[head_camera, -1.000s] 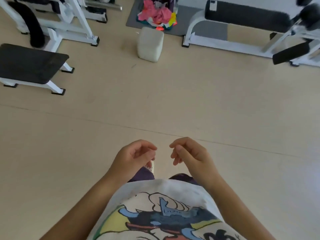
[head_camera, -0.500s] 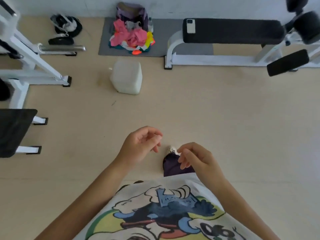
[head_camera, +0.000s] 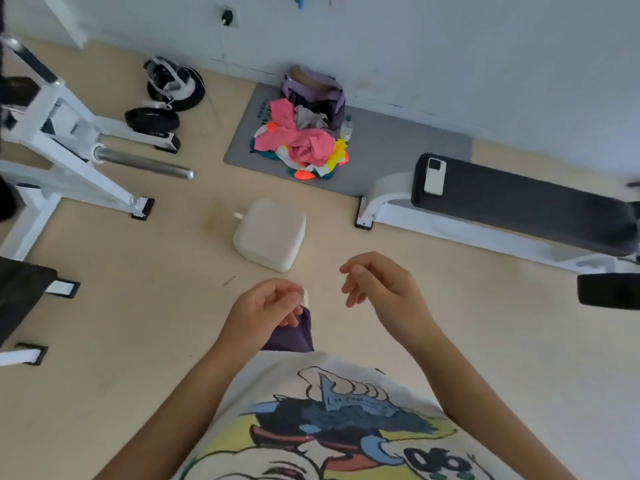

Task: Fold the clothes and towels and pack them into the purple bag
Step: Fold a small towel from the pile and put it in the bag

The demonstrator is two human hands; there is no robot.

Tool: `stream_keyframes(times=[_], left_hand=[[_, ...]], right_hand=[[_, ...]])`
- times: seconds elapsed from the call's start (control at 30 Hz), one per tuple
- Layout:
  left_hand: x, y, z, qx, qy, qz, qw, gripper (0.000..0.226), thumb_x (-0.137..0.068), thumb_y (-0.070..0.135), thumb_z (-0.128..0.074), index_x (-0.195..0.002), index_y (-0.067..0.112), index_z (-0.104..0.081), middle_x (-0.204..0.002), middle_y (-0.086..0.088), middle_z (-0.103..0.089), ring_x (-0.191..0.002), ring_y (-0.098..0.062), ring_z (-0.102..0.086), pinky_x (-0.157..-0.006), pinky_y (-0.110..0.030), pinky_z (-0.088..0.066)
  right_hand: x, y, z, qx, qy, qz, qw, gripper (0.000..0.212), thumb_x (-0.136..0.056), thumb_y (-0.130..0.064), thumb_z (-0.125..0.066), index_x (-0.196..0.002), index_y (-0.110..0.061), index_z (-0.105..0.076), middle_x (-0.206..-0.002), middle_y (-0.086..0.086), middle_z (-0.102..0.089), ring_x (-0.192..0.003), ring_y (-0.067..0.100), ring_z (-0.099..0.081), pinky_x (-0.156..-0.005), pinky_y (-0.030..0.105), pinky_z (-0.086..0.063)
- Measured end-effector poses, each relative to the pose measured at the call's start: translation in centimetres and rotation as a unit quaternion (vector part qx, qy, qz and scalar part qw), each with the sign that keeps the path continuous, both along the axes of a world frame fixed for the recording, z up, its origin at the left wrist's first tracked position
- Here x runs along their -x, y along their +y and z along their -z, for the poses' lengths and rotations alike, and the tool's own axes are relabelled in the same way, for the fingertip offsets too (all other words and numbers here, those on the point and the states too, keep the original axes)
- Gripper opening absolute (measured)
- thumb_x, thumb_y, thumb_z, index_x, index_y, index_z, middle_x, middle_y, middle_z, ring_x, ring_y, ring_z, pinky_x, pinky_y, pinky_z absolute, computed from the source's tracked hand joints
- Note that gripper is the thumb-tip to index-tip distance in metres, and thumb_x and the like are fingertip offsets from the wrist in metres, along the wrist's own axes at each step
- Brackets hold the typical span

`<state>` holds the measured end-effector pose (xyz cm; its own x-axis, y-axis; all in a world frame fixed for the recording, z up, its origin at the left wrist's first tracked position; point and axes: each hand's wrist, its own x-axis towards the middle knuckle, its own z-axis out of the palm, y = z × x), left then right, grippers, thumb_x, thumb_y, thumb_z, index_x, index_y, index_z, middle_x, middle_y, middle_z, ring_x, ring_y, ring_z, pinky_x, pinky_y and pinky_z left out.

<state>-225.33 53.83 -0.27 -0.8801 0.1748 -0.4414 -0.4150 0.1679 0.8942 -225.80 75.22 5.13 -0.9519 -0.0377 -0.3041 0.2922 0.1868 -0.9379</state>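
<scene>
While both arms reach forward above the floor, the left hand [head_camera: 266, 308] hangs with loosely curled fingers that hold nothing, a white weight rack [head_camera: 65, 147] well off to its left. Ahead of it sits a white container [head_camera: 270, 235], and farther ahead, on a grey mat [head_camera: 381, 147], lies the heap of clothes [head_camera: 301, 147] against the purple bag [head_camera: 313, 90]. Beside it, the right hand [head_camera: 381, 285] is likewise relaxed and empty, with a black bench [head_camera: 519, 202] beyond it to the right.
</scene>
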Motion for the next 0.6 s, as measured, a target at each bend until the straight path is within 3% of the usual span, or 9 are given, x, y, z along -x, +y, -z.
stream_keyframes(times=[0.13,0.23,0.4,0.6], left_hand=[[13.6,1.9,-1.8,-0.023,0.01,0.055,0.998,0.009,-0.086,0.03,-0.064,-0.089,0.033,-0.073,-0.08,-0.002,-0.071,-0.066,-0.014,-0.066,-0.065,-0.021,-0.053],[22.9,4.9,-3.5,-0.034,0.025,0.094,0.995,0.017,-0.079,0.043,-0.063,-0.09,0.034,-0.072,-0.08,-0.001,-0.071,-0.069,-0.015,-0.067,-0.069,-0.026,-0.055],[37.0,10.8,-4.2,-0.07,0.046,0.101,0.991,0.009,-0.082,0.029,-0.064,-0.083,0.032,-0.072,-0.073,-0.001,-0.069,-0.063,-0.016,-0.063,-0.067,-0.024,-0.052],[49.2,14.0,-4.3,-0.026,0.029,0.046,0.998,0.008,-0.088,0.017,-0.064,-0.089,0.017,-0.072,-0.073,-0.003,-0.069,-0.062,-0.016,-0.063,-0.063,-0.022,-0.051]], right_hand=[[9.5,2.0,-0.2,-0.01,-0.043,0.029,0.999,0.019,-0.098,-0.009,-0.049,-0.094,-0.013,-0.067,-0.077,0.009,-0.067,-0.069,0.029,-0.064,-0.069,0.038,-0.053],[15.3,4.5,-0.3,-0.011,-0.054,0.063,0.997,0.018,-0.098,-0.009,-0.05,-0.095,-0.011,-0.067,-0.077,0.01,-0.067,-0.069,0.031,-0.064,-0.068,0.034,-0.055],[26.4,9.1,1.2,0.019,-0.054,0.094,0.994,0.017,-0.097,-0.007,-0.052,-0.094,-0.011,-0.068,-0.076,0.01,-0.067,-0.069,0.034,-0.063,-0.067,0.032,-0.055],[42.4,13.1,1.9,0.049,-0.042,0.045,0.997,0.016,-0.098,-0.01,-0.051,-0.094,-0.012,-0.067,-0.077,0.008,-0.067,-0.068,0.025,-0.064,-0.067,0.03,-0.052]])
